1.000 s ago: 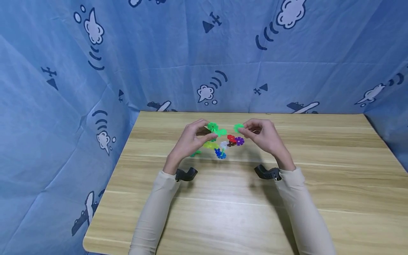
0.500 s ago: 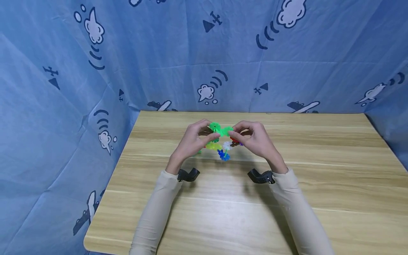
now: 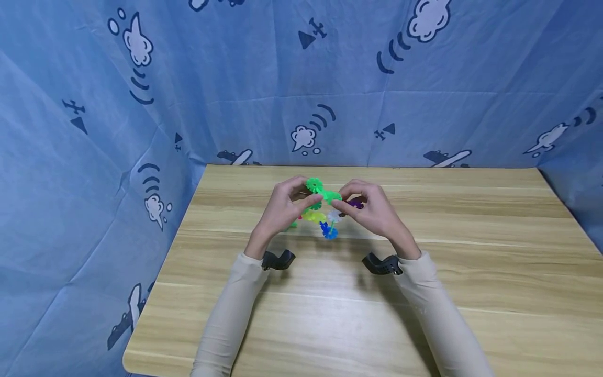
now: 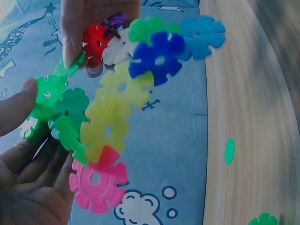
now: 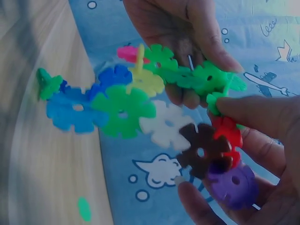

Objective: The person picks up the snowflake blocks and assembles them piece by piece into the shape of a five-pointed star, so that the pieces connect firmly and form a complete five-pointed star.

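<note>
Several interlocking plastic snowflake discs are joined into a colourful chain held up over the table. My left hand [image 3: 282, 207] pinches a green disc [image 4: 46, 105] of it between thumb and fingers. Facing it, my right hand [image 3: 372, 209] pinches another green disc [image 4: 75, 64], its edge right at the left hand's green cluster. Yellow discs [image 4: 104, 117], a pink disc [image 4: 101, 197] and a blue disc [image 4: 145, 61] run along the chain. In the right wrist view, a white disc [image 5: 161, 124], a brown disc [image 5: 211, 140] and a purple disc [image 5: 229, 192] hang near the right fingers.
The wooden table [image 3: 311, 314] reaches back to a blue patterned curtain [image 3: 264, 78]. Loose green discs [image 4: 229, 151] lie on the tabletop below the chain. Each wrist carries a black camera mount [image 3: 383, 264].
My right hand has moved left, bringing its green disc from apart to right against the green cluster in the left hand. The left hand has stayed nearly still.
</note>
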Action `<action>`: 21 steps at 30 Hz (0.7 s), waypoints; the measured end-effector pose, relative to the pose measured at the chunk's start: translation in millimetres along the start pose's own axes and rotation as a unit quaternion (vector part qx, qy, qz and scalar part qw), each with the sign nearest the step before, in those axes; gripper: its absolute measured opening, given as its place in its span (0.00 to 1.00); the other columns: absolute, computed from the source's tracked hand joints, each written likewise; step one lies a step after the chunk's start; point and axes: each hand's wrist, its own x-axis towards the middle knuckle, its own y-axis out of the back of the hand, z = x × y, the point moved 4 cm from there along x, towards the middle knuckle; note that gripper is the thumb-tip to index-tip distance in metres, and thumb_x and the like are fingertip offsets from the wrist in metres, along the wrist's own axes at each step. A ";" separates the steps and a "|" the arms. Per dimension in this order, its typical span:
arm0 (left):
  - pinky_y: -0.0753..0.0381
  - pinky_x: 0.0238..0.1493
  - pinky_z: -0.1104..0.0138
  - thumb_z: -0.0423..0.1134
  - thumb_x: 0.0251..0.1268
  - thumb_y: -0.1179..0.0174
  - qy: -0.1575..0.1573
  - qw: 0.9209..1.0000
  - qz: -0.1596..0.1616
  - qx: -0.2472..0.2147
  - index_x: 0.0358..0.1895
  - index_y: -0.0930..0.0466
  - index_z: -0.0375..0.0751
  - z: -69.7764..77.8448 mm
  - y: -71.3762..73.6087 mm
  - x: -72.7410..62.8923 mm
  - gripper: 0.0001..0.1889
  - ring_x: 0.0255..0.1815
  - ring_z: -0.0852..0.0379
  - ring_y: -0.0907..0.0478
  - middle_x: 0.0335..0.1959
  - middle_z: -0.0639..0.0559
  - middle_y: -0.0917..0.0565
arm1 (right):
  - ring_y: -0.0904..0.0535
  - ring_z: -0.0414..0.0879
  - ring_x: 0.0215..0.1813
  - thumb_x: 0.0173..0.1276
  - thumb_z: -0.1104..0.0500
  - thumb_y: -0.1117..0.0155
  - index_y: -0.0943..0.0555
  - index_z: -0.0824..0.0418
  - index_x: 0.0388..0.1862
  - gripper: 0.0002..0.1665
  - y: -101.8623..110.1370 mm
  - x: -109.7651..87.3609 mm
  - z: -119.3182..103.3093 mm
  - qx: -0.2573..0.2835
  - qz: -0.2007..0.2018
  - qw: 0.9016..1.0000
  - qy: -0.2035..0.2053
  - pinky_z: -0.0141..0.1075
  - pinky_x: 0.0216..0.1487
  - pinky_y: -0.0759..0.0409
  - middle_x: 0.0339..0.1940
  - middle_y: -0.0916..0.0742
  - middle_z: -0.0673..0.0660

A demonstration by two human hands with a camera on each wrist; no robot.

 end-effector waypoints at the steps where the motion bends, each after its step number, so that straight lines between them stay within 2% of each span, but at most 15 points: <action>1: 0.13 0.60 0.66 0.44 0.71 0.31 -0.002 1.000 0.002 -0.001 0.52 0.15 0.42 0.1 0.0 -0.1 0.13 0.52 0.55 0.11 0.49 0.48 0.12 | 0.16 0.49 0.43 0.71 0.57 0.26 0.11 0.60 0.37 0.07 -1.0 0.1 -0.3 0.005 0.002 1.000 0.003 0.28 0.45 0.12 0.41 0.13 0.57; 15: 0.12 0.57 0.69 0.41 0.71 0.31 -0.008 1.000 0.019 -0.011 0.53 0.16 0.39 0.8 0.5 -0.2 0.14 0.50 0.52 0.11 0.49 0.46 0.12 | 0.14 0.47 0.37 0.68 0.59 0.25 0.11 0.62 0.35 0.07 -7.3 1.0 -1.2 0.024 0.041 0.999 0.022 0.27 0.41 0.12 0.40 0.13 0.58; 21: 0.11 0.55 0.66 0.39 0.70 0.30 -0.018 0.999 0.031 -0.032 0.52 0.15 0.37 -0.1 0.0 0.0 0.13 0.48 0.52 0.10 0.48 0.43 0.11 | 0.17 0.46 0.34 0.69 0.59 0.25 0.11 0.62 0.34 0.07 -10.2 0.2 -2.9 0.006 0.067 0.997 0.034 0.26 0.36 0.15 0.38 0.13 0.57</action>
